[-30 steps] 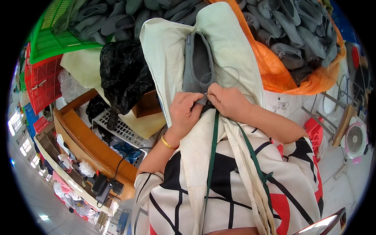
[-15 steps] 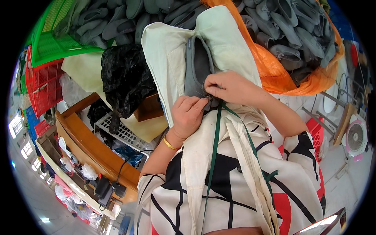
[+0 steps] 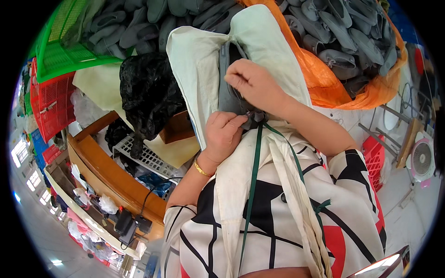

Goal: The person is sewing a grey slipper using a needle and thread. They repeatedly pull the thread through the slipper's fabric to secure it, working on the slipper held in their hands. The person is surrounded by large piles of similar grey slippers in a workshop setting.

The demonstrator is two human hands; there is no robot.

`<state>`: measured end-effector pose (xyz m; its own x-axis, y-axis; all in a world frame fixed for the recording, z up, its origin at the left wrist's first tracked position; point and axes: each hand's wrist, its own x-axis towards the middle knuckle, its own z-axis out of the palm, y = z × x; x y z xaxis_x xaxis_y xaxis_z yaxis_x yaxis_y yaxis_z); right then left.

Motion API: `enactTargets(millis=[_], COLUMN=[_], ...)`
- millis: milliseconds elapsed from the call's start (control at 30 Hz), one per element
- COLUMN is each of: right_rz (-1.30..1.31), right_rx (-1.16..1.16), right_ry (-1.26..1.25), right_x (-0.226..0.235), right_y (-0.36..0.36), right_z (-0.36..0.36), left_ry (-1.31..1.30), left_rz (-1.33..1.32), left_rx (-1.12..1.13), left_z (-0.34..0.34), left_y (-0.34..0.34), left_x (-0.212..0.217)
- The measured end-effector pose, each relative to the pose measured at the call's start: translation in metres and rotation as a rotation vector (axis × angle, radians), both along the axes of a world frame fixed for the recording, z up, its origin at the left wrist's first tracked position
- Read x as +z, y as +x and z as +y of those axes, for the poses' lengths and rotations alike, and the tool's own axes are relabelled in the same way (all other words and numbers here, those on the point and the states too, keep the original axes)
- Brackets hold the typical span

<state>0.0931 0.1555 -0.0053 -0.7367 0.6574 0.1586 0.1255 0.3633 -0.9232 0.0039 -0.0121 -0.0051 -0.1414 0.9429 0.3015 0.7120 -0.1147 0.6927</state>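
Grey shoe upper (image 3: 230, 88) lies on pale cloth (image 3: 194, 60), long axis running away from body. L hand (image 3: 224, 135) pinches its near end; R hand (image 3: 254, 85) w/ fingers closed, just above, pinching thread.

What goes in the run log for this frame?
left hand pinching grey shoe | right hand pulling thread | cream apron underneath

We noted the left hand (image 3: 224, 135) pinching a grey shoe (image 3: 230, 88), the right hand (image 3: 252, 85) at one o'clock of it.
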Motion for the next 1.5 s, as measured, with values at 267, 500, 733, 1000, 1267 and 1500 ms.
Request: enactTargets(millis=[267, 500, 733, 1000, 1267, 1500], right_rz=[0.416, 0.71, -0.181, -0.143, -0.157, -0.118], right_rx=[-0.037, -0.279, 0.335, 0.417, 0.02, -0.144], right_ry=[-1.055, -0.625, 0.284, 0.615, 0.59, 0.355], right_x=[0.046, 0.056, 0.018, 0.004, -0.014, -0.026], right_y=[0.068, 0.098, 0.068, 0.055, 0.039, 0.021], right_z=[0.063, 0.091, 0.006, 0.005, -0.001, 0.0], left_ry=[-0.105, -0.233, -0.259, -0.251, -0.279, -0.344], left_rz=[-0.088, -0.199, -0.225, -0.185, -0.267, -0.243], left_rx=[0.036, -0.008, -0.007, 0.01, 0.004, 0.025], left_z=[0.0, 0.006, 0.007, 0.003, 0.009, 0.013], left_y=[-0.004, -0.01, -0.012, -0.012, -0.012, -0.013], left_x=[0.001, 0.008, 0.009, 0.004, 0.003, 0.008])
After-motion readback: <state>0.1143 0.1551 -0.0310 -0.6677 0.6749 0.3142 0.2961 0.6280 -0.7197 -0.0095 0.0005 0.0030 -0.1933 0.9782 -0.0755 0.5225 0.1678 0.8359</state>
